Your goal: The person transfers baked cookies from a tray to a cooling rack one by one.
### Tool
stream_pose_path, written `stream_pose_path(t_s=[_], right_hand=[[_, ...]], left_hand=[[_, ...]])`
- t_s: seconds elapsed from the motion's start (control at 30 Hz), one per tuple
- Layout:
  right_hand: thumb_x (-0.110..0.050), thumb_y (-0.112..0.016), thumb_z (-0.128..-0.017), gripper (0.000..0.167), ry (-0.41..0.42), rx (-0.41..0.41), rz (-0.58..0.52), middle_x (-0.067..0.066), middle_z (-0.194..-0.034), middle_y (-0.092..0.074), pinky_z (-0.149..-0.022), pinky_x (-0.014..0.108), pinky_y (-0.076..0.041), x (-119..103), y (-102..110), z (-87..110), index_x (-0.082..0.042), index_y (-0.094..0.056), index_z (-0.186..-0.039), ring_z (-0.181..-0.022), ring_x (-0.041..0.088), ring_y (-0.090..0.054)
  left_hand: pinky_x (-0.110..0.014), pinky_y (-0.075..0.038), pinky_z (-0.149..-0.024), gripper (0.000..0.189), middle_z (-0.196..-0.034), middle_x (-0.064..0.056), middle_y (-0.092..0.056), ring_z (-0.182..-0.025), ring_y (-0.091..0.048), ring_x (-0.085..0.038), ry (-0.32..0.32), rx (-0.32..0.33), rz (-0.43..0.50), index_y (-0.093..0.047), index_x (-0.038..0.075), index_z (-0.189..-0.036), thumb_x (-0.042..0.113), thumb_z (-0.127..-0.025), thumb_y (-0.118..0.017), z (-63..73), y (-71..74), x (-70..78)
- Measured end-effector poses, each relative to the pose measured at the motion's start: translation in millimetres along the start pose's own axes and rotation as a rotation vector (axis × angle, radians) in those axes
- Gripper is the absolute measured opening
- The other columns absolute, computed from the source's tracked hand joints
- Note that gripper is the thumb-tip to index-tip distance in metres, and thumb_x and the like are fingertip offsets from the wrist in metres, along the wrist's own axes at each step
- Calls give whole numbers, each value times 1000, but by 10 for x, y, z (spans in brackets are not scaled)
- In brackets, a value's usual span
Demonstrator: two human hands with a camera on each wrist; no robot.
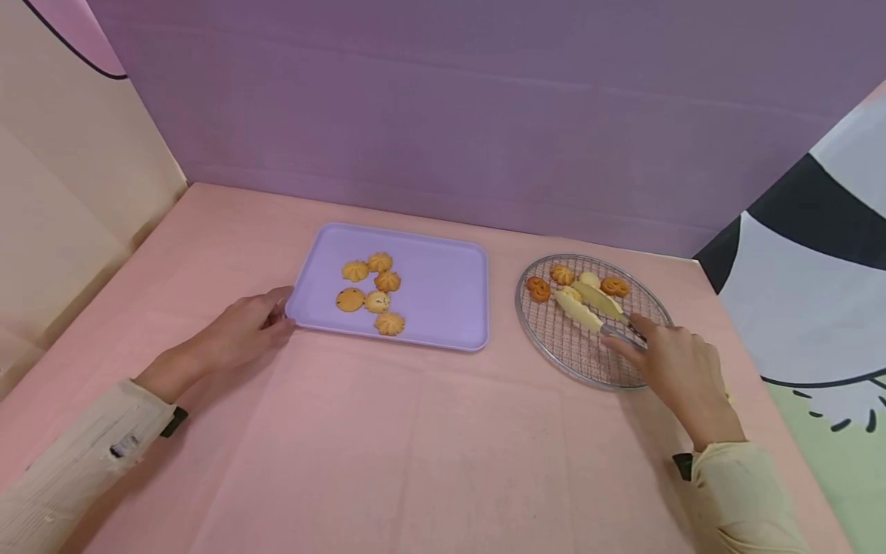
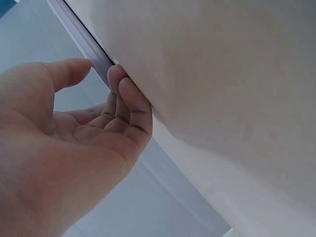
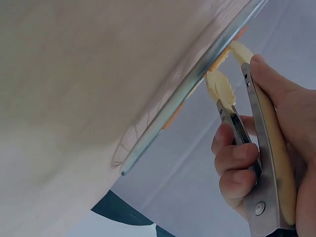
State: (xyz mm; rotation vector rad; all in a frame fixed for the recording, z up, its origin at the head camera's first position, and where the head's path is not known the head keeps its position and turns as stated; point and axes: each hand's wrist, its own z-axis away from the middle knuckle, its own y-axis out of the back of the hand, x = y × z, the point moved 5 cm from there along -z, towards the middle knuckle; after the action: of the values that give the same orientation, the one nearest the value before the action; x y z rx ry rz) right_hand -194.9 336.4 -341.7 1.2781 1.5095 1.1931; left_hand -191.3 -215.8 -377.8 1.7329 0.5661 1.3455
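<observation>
My left hand [image 1: 245,327] holds the near left corner of a lavender tray [image 1: 443,288], thumb and curled fingers at its rim [image 2: 91,52]. Several cookies lie on the tray's left half, among them a round flat one [image 1: 350,299] and a flower-shaped one [image 1: 390,324]. My right hand [image 1: 681,365] grips metal tongs [image 3: 266,163] with cream scalloped tips. Over a round wire rack [image 1: 588,362], those tips stand around a pale yellow cookie [image 1: 571,293], partly hidden. Whether they touch it, I cannot tell.
On the rack near the tongs lie pretzel-shaped cookies [image 1: 537,289], a flower-shaped cookie [image 1: 562,274] and a pale round cookie [image 1: 589,279]. Tray and rack stand apart on a pink-covered table [image 1: 443,446]. A purple wall panel [image 1: 443,115] rises behind.
</observation>
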Motion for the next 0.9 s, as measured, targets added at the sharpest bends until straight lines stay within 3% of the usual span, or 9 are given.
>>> stream_pose_path(t_s=[0.27,0.63,0.9], right_hand=[[-58,-64,-90,71,3,8,1,3,-48,-43,-37,32,-26,12,-5,-9,3,-62,-127,-45,19,-34],[-56,-65,-90,69,18,47,-1,2,-48,-45,-36,32,-27,-5,41,-19,2,-64,-126,-45,19,-34],[-55,-70,-86,68,59,86,-21,2,-51,-49,-37,32,-30,-157,145,10,-1,-65,-126,-45,19,-37]], left_hand=[[-32,-40,-66,44,-79,-3,-51,-75,-50,-18,3,-1,7,-48,-7,-136,11,-97,-60,0,10,26],[-31,-39,-64,35,-79,-3,-50,-74,-49,-18,-2,5,10,-51,-5,-128,10,-97,-60,-1,6,20],[-30,-39,-64,41,-79,-3,-51,-74,-49,-17,0,2,14,-49,-6,-134,10,-97,-60,7,6,10]])
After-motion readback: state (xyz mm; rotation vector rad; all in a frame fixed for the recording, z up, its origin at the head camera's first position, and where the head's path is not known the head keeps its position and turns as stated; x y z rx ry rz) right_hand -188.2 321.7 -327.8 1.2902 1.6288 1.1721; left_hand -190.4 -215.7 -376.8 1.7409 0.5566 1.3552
